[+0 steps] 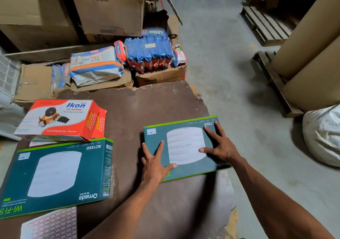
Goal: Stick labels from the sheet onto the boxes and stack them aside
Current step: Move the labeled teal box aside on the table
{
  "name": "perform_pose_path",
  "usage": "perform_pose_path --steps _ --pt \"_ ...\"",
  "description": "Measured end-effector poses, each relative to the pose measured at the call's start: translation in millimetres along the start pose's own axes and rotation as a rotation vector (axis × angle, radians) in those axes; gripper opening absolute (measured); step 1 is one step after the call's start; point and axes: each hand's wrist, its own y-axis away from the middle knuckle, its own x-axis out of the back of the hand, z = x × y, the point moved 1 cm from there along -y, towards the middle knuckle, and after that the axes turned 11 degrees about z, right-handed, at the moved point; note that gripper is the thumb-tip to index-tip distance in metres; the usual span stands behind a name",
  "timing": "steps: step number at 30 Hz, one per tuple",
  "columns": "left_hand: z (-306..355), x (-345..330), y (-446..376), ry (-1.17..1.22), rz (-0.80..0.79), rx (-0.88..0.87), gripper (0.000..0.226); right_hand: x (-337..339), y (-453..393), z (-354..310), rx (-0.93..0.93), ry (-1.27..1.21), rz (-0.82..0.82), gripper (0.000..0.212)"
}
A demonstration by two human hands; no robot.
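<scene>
At the near left corner lies the pink-gridded sheet of small labels, cut off by the frame edge, so how many labels remain on it cannot be judged. Just beyond it rests a large teal cardboard Wi-Fi box with a white disc printed on its lid, bearing a small pale patch at its far left corner that may be a label; its print is too blurred to confirm. A red-and-white tape-dispenser carton sits behind it, overlapping something flat and mostly hidden. To the right, on the brown worktable board, lies a second teal cardboard box of the same design, with a white sticker at its far left corner, apparently already labelled. The left hand lies flat across its near left edge, fingers spread; the right hand presses on its right side, fingers likewise extended, gripping nothing. No stack is visible yet; stacking appears to remain.
</scene>
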Motion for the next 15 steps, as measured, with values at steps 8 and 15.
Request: perform_pose_path --steps 8,15 --pt "-3.8 -1.4 -2.7 0.012 -0.001 -0.016 0.106 -3.1 -0.2 4.2 -0.009 -0.014 0.002 0.103" --pt "-6.5 -1.0 -4.2 0.026 -0.014 -0.026 0.108 -3.9 -1.2 3.0 -0.039 -0.025 -0.031 0.103"
